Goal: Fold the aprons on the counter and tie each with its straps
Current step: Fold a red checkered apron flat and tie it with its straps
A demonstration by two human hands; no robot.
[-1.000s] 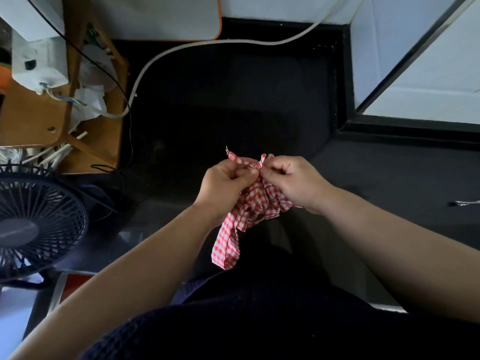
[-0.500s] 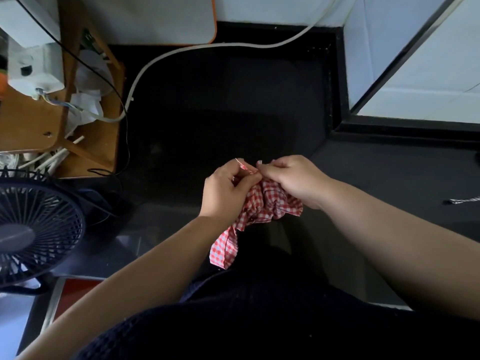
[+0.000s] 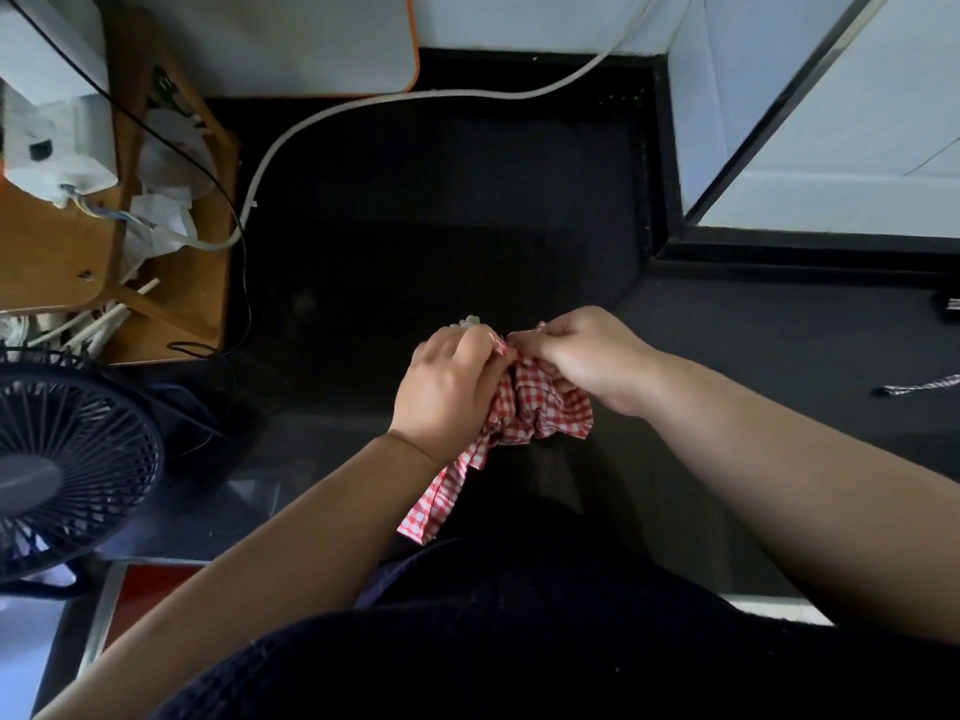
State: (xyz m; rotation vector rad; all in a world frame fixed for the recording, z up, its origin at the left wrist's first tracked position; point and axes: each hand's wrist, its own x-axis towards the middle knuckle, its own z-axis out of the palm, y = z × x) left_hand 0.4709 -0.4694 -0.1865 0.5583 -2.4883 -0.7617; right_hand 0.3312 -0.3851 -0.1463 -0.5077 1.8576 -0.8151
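Strap ends (image 3: 500, 348) that stuck up between left hand (image 3: 447, 389) and right hand (image 3: 587, 361) a second ago were pulled down; only a stub showed. Loose tail (image 3: 441, 501) of the red-checked apron (image 3: 540, 407) hung toward the person's dark top (image 3: 519, 641). Fan (image 3: 67, 470) sat off to the left. Both hands pinched the strap atop the bunched apron, fingertips nearly meeting, over the black counter's (image 3: 779, 345) near edge. Checked strip (image 3: 919, 385) lay by the right edge. White cable (image 3: 363, 103) ran along the back.
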